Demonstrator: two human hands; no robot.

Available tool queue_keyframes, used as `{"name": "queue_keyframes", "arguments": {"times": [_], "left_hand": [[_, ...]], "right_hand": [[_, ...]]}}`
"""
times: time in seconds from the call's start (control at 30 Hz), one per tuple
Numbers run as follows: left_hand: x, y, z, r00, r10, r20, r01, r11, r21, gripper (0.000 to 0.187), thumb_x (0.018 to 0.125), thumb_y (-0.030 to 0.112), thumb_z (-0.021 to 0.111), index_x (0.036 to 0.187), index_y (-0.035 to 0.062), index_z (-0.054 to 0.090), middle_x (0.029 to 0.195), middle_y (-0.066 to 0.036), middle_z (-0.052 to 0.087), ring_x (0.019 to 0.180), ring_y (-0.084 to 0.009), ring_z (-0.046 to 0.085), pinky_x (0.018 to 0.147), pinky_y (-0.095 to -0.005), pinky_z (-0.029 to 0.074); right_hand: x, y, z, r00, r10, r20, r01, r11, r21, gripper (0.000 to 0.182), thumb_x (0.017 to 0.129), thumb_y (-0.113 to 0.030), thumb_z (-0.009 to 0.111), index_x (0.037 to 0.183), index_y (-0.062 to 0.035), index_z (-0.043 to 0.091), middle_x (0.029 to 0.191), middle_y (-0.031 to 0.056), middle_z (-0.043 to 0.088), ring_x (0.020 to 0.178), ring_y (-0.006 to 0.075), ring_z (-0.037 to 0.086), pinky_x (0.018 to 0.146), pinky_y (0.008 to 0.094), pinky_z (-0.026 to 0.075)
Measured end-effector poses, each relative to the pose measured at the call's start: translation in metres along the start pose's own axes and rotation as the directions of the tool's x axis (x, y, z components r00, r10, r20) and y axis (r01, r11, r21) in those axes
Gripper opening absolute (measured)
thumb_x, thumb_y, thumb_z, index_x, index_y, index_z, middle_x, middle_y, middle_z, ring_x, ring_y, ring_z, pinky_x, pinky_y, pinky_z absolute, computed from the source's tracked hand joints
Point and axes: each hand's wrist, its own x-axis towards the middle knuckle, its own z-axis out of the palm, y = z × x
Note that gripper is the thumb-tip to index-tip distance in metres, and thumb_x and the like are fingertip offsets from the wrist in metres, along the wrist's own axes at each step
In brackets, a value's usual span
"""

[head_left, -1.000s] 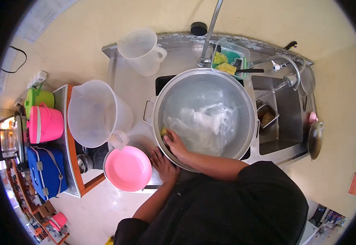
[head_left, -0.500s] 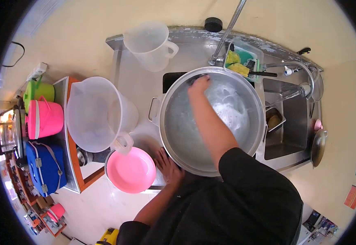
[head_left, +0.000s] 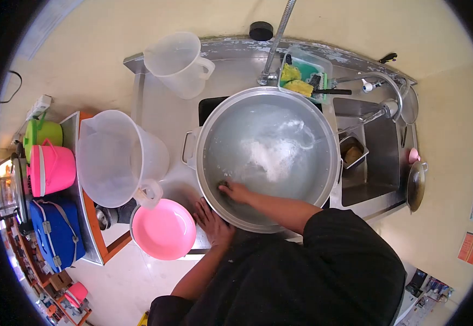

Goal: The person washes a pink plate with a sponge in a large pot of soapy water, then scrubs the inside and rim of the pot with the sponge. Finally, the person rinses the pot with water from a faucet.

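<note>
A large round metal pot [head_left: 206,187] sits over the counter, with cloudy, foamy water inside. My right hand [head_left: 235,192] is inside it at the lower left wall, its fingers closed on a small dark scrubber [head_left: 223,185], partly hidden. Outside the pot, my left hand [head_left: 213,224] lies with fingers spread at the lower left of its rim, on the counter edge. Just left of that hand is a pink bowl [head_left: 164,229]. A stream of water from the faucet [head_left: 393,107] enters the pot from the right.
Two clear plastic jugs [head_left: 111,155] stand left of the pot, one farther back. A tray of yellow sponges [head_left: 298,87] sits behind it. To the right is a sink [head_left: 383,157] holding a small metal container [head_left: 352,152]. Coolers [head_left: 60,233] line the far left.
My right hand has moved from the pot's far wall to its near left wall. My left hand stays by the rim. The whole view has shifted slightly.
</note>
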Motion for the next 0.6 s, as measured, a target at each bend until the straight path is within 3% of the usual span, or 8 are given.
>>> {"name": "queue_keyframes", "arguments": {"times": [0.1,0.27,0.47,0.6], "left_hand": [[-0.001,-0.004,0.004,1.000,-0.002,-0.008,0.002,1.000,0.018,0.095,0.083,0.043,0.068,0.156,-0.0030,0.029,0.170,-0.025,0.004,0.157,-0.0473,-0.002,0.123,-0.0663,0.002],[-0.003,-0.009,0.011,0.997,0.056,-0.059,-0.056,0.998,0.009,0.095,0.084,0.044,0.066,0.157,-0.0033,0.027,0.170,-0.026,0.006,0.157,-0.0479,-0.001,0.123,-0.0657,0.003],[-0.002,-0.007,0.007,1.000,0.009,-0.002,-0.009,0.999,0.044,0.093,0.085,0.045,0.067,0.156,-0.0026,0.030,0.169,-0.028,0.010,0.156,-0.0496,0.004,0.122,-0.0663,0.006],[-0.001,-0.007,0.007,0.999,0.026,-0.042,-0.025,1.000,0.015,0.093,0.083,0.045,0.069,0.154,-0.0030,0.032,0.169,-0.026,0.012,0.156,-0.0489,0.005,0.123,-0.0660,0.007]], "right_hand": [[-0.002,0.031,-0.001,0.991,-0.038,0.131,0.074,0.958,-0.276,0.055,0.099,-0.042,0.061,0.136,-0.0020,0.057,0.138,0.0227,0.060,0.130,0.0384,0.056,0.110,0.0455,0.043],[0.031,0.058,-0.043,0.981,0.012,0.193,0.093,0.845,-0.526,0.055,0.099,-0.043,0.061,0.136,-0.0022,0.058,0.138,0.0234,0.060,0.130,0.0385,0.056,0.110,0.0459,0.043],[0.083,0.074,-0.126,0.990,0.113,0.085,-0.022,0.717,-0.697,0.056,0.098,-0.043,0.061,0.136,-0.0024,0.059,0.138,0.0243,0.060,0.130,0.0387,0.057,0.111,0.0464,0.043],[0.086,0.089,-0.195,0.976,0.214,-0.046,-0.172,0.623,-0.763,0.056,0.098,-0.044,0.061,0.136,-0.0026,0.059,0.138,0.0249,0.060,0.129,0.0388,0.057,0.111,0.0468,0.043]]}}
